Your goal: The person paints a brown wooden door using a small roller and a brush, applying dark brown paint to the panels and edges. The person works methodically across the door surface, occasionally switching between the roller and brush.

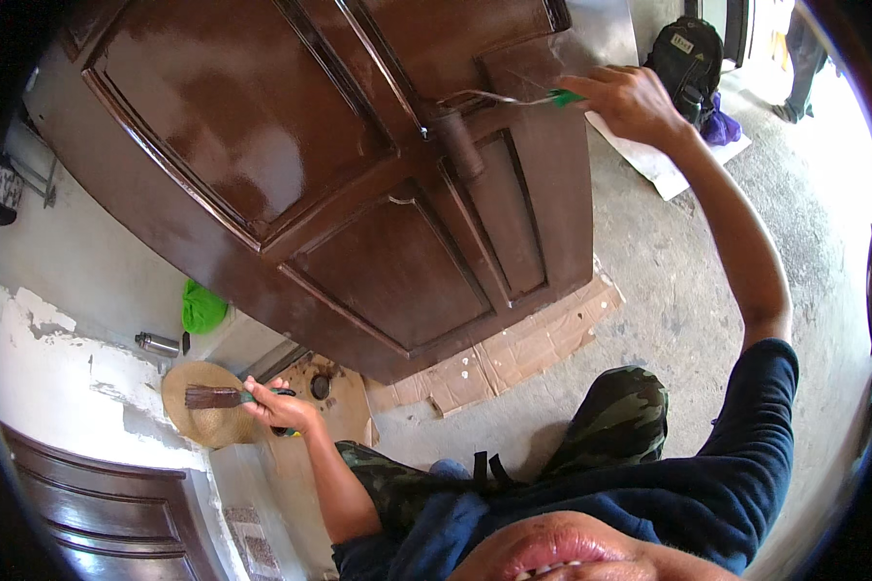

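Note:
My right hand [628, 102] grips the green handle of a paint roller [459, 147]. Its brown-coated sleeve rests against a dark brown panelled wooden door [385, 269], close to the narrow lower panel. Wet-looking gloss shows on the door's large panel and mouldings. Lower left, my left hand [283, 407] is closed around the handle of a paintbrush [214, 396], its bristles brown and pointing left, away from the door. Behind the brush, a straw hat [207, 428] is partly covered by it. The tip of the roller handle is hidden in my right hand.
Flattened cardboard [509, 363] lies under the door's lower edge. Left are a green bag [203, 306], a metal bottle [158, 344] and another brown door [109, 501]. A black backpack [687, 62] and purple bag [721, 123] stand upper right. A person's leg [801, 65] shows beyond.

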{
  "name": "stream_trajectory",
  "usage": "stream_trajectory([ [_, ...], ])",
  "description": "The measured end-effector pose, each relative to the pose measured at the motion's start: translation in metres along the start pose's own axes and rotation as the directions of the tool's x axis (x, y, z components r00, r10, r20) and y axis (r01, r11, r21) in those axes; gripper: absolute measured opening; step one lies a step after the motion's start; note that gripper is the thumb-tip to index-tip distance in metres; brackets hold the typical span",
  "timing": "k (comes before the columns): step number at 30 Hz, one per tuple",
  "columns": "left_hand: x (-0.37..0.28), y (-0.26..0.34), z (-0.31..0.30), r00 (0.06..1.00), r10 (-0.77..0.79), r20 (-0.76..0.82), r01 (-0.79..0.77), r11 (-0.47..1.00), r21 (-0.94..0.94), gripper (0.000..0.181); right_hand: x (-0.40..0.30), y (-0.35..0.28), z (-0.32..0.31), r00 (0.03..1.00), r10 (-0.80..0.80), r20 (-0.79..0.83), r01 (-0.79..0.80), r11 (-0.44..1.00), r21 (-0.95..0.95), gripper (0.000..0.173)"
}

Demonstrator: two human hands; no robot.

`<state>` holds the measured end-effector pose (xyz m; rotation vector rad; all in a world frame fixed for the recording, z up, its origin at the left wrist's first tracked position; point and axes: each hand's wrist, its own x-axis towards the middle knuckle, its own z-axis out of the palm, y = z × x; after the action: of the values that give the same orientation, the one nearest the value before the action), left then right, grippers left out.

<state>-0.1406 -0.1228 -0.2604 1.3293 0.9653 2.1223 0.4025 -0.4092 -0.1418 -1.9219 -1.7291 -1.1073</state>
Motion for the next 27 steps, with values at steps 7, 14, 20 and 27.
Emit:
stream_trajectory([
  [7, -0.001, -0.002, -0.003, 0.999, 0.014, 0.051, -0.015, 1.0, 0.027, 0.028, -0.01, -0.001, -0.011, 0.961, 0.181, 0.207, -0.179, 0.983, -0.03, 0.039],
  [14, -0.002, 0.011, -0.002, 0.998, -0.063, -0.024, 0.063, 0.997, 0.031, 0.03, -0.015, -0.086, 0.029, 0.991, 0.121, -0.057, -0.084, 0.895, 0.438, 0.044],
  [20, -0.001, 0.023, -0.009, 1.0, 0.004, 0.016, -0.004, 0.999, 0.032, 0.032, -0.163, -0.219, 0.058, 0.605, 0.473, 0.641, -0.743, 0.045, 0.668, 0.027],
  [27, -0.007, 0.027, -0.011, 0.996, -0.069, 0.05, 0.066, 0.996, 0.057, 0.03, -0.18, -0.244, 0.093, 0.572, 0.466, 0.675, -0.659, -0.228, 0.716, 0.028],
])
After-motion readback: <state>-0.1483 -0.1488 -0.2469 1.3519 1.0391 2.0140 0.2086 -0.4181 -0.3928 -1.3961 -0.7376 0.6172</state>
